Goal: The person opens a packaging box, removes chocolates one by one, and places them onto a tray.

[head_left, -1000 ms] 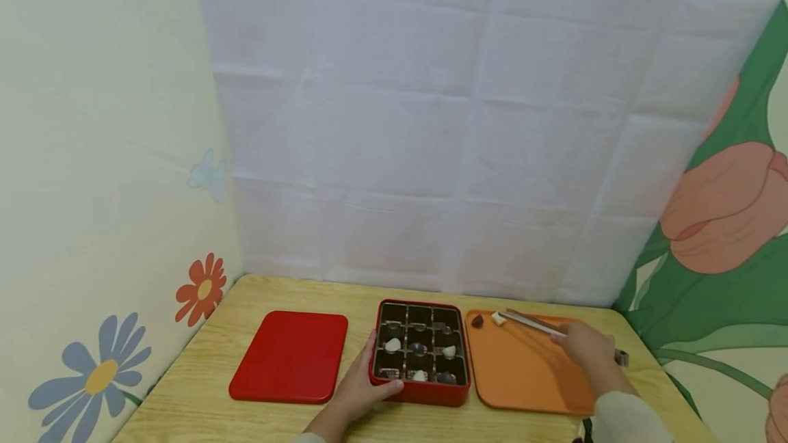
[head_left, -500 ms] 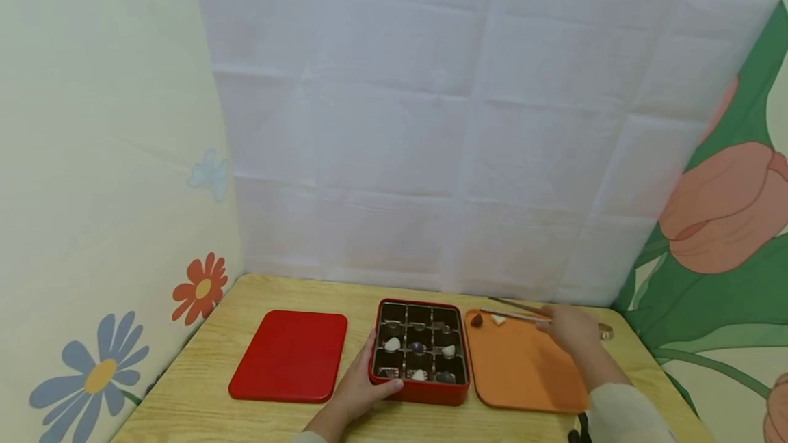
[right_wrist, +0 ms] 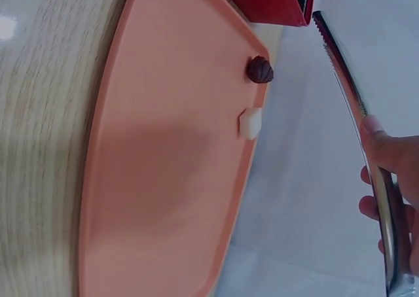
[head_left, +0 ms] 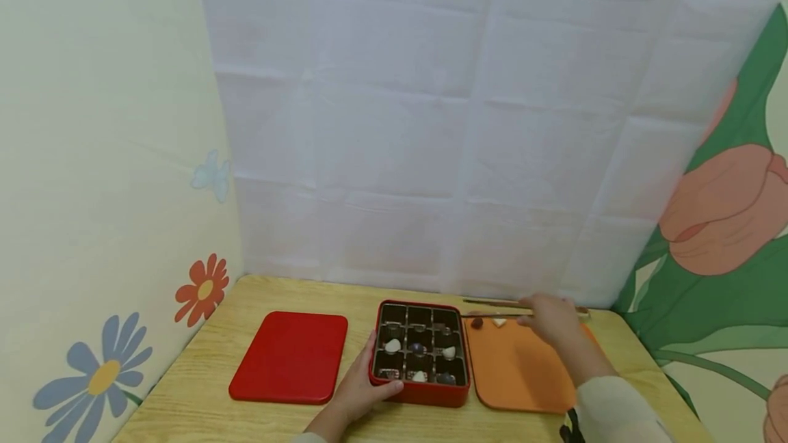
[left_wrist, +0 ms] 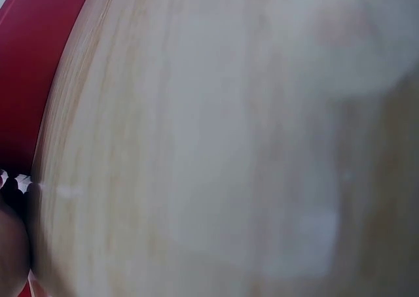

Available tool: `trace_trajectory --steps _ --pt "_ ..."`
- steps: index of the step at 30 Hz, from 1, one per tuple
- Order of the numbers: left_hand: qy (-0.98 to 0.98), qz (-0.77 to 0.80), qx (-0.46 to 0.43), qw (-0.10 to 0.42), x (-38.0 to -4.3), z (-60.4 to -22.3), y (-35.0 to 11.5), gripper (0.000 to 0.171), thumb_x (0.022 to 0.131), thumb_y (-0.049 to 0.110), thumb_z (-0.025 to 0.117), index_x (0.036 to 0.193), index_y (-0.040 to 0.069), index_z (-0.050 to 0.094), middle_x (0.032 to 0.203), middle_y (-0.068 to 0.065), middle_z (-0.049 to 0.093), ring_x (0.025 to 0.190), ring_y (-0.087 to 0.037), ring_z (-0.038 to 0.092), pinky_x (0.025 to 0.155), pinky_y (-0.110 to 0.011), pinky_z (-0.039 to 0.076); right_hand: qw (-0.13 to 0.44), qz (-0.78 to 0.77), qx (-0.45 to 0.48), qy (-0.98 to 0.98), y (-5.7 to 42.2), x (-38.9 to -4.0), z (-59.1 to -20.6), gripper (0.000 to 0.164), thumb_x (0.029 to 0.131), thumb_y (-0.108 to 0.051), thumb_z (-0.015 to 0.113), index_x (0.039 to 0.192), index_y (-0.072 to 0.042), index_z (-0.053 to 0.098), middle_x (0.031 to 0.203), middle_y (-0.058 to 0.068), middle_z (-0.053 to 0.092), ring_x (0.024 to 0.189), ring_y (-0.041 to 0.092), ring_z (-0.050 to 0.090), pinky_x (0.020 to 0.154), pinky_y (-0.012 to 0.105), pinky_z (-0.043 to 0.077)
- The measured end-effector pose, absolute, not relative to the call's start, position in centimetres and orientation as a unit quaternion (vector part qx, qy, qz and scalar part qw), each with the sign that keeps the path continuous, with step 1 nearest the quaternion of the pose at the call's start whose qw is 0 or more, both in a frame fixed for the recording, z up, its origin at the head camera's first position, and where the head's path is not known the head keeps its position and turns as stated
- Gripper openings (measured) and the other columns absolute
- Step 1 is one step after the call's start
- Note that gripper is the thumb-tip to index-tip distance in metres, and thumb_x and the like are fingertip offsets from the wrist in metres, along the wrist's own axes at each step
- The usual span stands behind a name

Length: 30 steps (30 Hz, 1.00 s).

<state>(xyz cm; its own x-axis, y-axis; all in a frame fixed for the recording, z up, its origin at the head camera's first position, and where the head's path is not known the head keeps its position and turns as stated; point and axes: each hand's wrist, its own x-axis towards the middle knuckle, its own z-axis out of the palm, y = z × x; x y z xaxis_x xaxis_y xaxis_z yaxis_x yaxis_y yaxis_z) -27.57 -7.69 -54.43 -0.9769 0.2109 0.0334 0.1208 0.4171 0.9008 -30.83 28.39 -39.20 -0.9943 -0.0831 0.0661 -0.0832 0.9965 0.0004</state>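
My left hand (head_left: 360, 387) holds the near left corner of a red box (head_left: 431, 395), thumb across its front and fingers along its left side. Inside, a black divider forms small compartments; white and dark chocolates (head_left: 418, 348) sit in the middle and front rows. My right hand (head_left: 553, 320) grips metal tongs (right_wrist: 383, 199) above the back of an orange tray (head_left: 523, 378). The tong arms stand apart, pointing left towards the box, with nothing visible between them. A dark swirled chocolate (right_wrist: 260, 70) and a white chocolate (right_wrist: 250, 123) lie near the tray's far edge.
A red lid (head_left: 289, 357) lies flat on the wooden table (head_left: 203, 405), left of the box. A white cloth (head_left: 394, 156) hangs behind the table. Patterned panels stand at both sides. Something black (head_left: 571, 428) lies near my right sleeve.
My right hand has moved left and back with the tongs, lifting their tips away from beside the white chocolate. Both chocolates stay on the tray. My left hand and the box have not moved.
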Motion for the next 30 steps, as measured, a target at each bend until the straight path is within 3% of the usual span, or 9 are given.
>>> trace_trajectory --steps 11,17,24,30 --pt "0.839 0.533 0.099 0.046 -27.5 -54.7 -7.7 0.112 0.077 0.046 0.08 0.16 0.017 0.01 0.159 -0.026 0.024 0.141 -0.053 0.028 0.103 -0.071 0.033 0.036 -0.081 0.111 -0.99 25.4 -31.8 -38.6 0.04 0.083 -0.035 0.075 0.118 -0.016 0.07 0.119 0.008 0.069 0.105 0.034 0.065 0.093 0.062 0.041" --pt "0.838 0.534 0.101 0.043 -27.5 -54.5 -7.7 0.114 0.076 0.046 0.081 0.16 0.017 0.01 0.159 -0.024 0.026 0.141 -0.051 0.029 0.103 -0.071 0.034 0.036 -0.13 0.135 -0.982 23.7 -32.3 -38.0 0.035 0.079 -0.035 0.078 0.11 -0.018 0.073 0.099 0.003 0.069 0.09 0.03 0.065 0.086 0.057 0.044" --pt "0.837 0.535 0.102 0.042 -27.5 -54.6 -7.8 0.114 0.076 0.045 0.082 0.16 0.017 0.01 0.159 -0.024 0.027 0.141 -0.05 0.03 0.103 -0.071 0.034 0.026 -0.154 0.149 -0.976 22.2 -32.9 -37.9 0.031 0.078 -0.033 0.08 0.103 -0.015 0.074 0.094 0.003 0.068 0.09 0.031 0.063 0.093 0.059 0.042" --pt "0.837 0.536 0.102 0.047 -27.7 -54.7 -7.8 0.112 0.077 0.047 0.08 0.16 0.018 0.01 0.159 -0.024 0.025 0.142 -0.051 0.028 0.103 -0.071 0.034 0.016 -0.171 0.155 -0.973 21.2 -33.4 -37.8 0.021 0.078 -0.028 0.081 0.089 -0.012 0.072 0.089 0.004 0.067 0.087 0.03 0.062 0.098 0.059 0.041"
